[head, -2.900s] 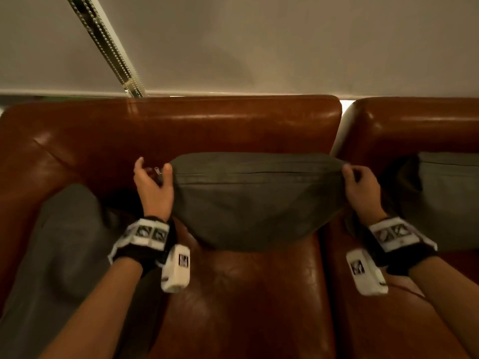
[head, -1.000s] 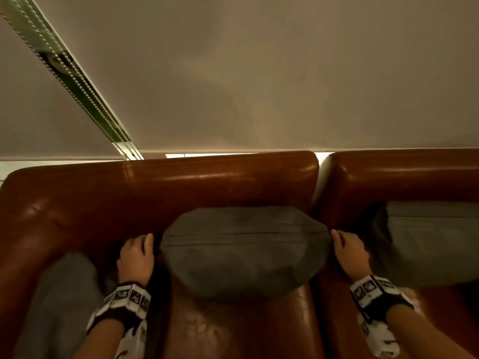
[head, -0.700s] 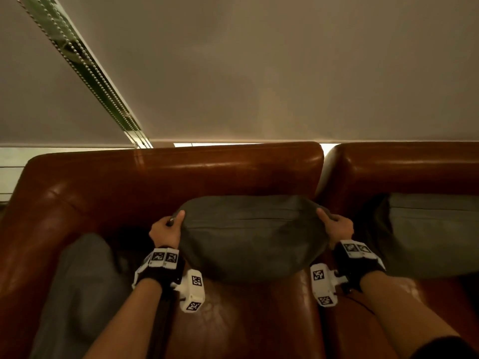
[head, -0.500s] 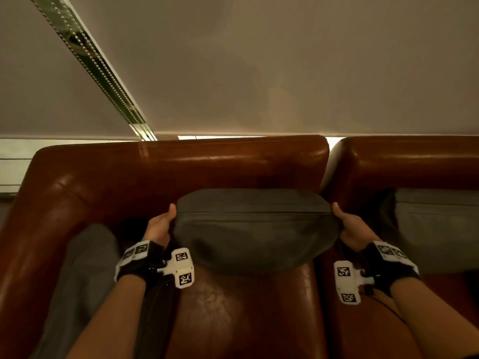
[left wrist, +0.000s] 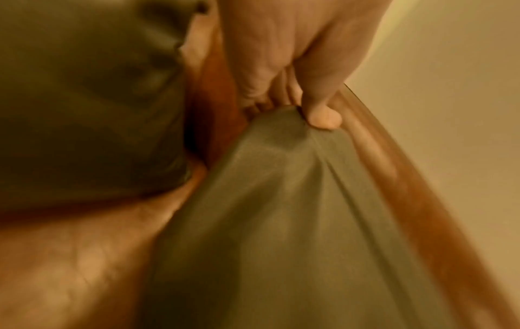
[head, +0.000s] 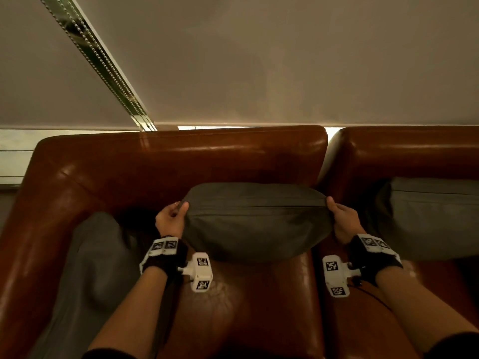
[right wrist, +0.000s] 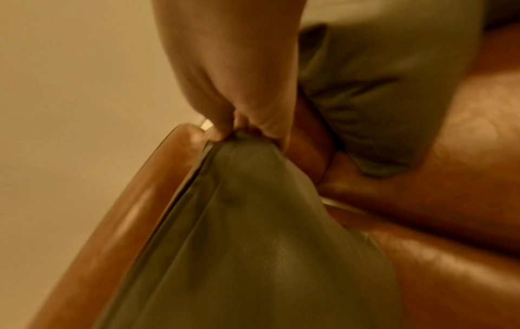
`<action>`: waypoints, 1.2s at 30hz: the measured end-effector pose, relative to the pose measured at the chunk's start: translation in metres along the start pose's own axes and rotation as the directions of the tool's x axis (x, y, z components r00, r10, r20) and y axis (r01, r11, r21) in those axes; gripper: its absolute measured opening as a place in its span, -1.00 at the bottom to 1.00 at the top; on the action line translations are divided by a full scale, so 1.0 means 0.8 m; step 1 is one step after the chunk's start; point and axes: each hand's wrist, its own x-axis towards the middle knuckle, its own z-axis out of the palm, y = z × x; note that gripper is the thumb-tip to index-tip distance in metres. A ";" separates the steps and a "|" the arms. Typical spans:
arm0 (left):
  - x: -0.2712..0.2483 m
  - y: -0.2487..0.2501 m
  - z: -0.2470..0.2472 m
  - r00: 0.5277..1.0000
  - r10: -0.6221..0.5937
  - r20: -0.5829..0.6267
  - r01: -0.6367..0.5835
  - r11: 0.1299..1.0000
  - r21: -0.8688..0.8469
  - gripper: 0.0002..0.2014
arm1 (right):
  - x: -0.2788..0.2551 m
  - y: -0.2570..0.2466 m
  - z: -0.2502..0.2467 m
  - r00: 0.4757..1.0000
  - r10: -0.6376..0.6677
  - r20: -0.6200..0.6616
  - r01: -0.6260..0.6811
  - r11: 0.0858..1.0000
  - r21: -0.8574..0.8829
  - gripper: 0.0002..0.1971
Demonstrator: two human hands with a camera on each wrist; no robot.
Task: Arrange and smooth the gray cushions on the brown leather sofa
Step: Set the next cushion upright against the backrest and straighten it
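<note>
A gray cushion (head: pixel 256 224) stands upright on the brown leather sofa (head: pixel 181 161), leaning toward the backrest. My left hand (head: pixel 172 216) pinches its upper left corner, thumb on the front face; the left wrist view shows the thumb (left wrist: pixel 320 115) pressed into the cushion (left wrist: pixel 281 222) fabric. My right hand (head: pixel 342 218) pinches the upper right corner; in the right wrist view the fingers (right wrist: pixel 244 124) bunch the corner of the cushion (right wrist: pixel 253 233). A second gray cushion (head: pixel 430 216) leans on the right seat, a third (head: pixel 90 268) lies along the left armrest.
A pale roller blind (head: pixel 259 60) with a bead chain (head: pixel 103 55) hangs behind the sofa. A gap (head: pixel 324 164) splits the two backrest sections. The seat leather (head: pixel 246 307) in front of the middle cushion is bare.
Both hands went from resting beside the cushion's sides to pinching its upper corners, and the cushion now stands a little taller and squarer against the backrest. The head view shifted slightly.
</note>
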 end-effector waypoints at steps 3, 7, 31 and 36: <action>0.006 0.009 -0.005 0.986 -0.134 0.095 0.151 0.969 -0.195 -0.65 | 0.004 -0.003 0.000 0.996 0.081 0.037 -0.083 0.994 0.073 -0.73; 0.002 0.010 0.001 0.942 -0.318 0.111 0.336 0.910 -0.242 -0.69 | 0.012 0.006 0.009 0.991 -0.050 -0.128 0.013 0.962 -0.272 -0.68; 0.007 0.027 0.007 0.997 0.026 0.075 -0.049 0.942 0.333 -0.56 | 0.026 -0.002 0.018 0.999 -0.047 -0.017 0.040 0.959 -0.280 -0.53; 0.019 0.041 0.011 0.996 0.086 0.035 -0.093 0.952 0.290 -0.59 | 0.030 -0.020 0.034 0.997 -0.078 0.007 0.076 0.938 -0.338 -0.58</action>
